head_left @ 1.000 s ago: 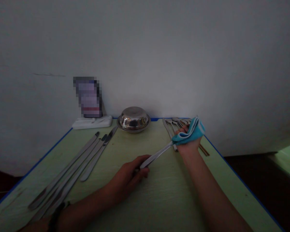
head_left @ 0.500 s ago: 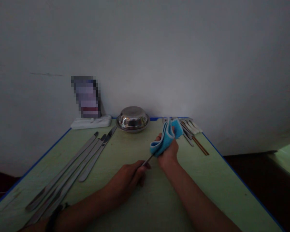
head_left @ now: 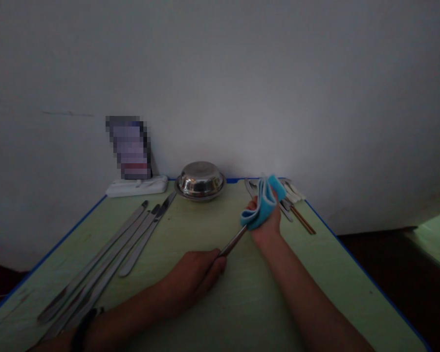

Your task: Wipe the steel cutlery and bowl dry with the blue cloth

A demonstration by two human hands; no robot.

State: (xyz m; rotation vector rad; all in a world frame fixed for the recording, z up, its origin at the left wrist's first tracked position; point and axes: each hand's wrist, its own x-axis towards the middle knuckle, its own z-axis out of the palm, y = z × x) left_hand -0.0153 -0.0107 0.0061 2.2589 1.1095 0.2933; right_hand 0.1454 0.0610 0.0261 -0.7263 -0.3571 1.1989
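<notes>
My left hand point(head_left: 194, 274) is closed around one end of a thin metal utensil point(head_left: 235, 240) above the table. Its far end disappears into a folded blue cloth point(head_left: 264, 210) with pale edging, so I cannot tell what kind of utensil it is. Wrapped around the cloth is my right hand point(head_left: 269, 227), closed, up and to the right of the left one. Several table knives point(head_left: 139, 252) lie slantwise on the left, near my left forearm. Beyond my right hand lie more metal cutlery and a pair of brown chopsticks point(head_left: 303, 220), partly covered by the hand and cloth.
Two shiny metal bowls point(head_left: 200, 180), one upside down on the other, stand at the table's back edge. Left of them, a blurred-out upright device point(head_left: 134, 149) leans by a white power strip point(head_left: 137, 187). Behind everything rises a grey wall point(head_left: 220, 88). Blue edging point(head_left: 374, 281) borders the green table.
My right hand and the cloth have slid up and right, away from my left hand. More of the metal utensil shows between the hands. My left hand has hardly moved.
</notes>
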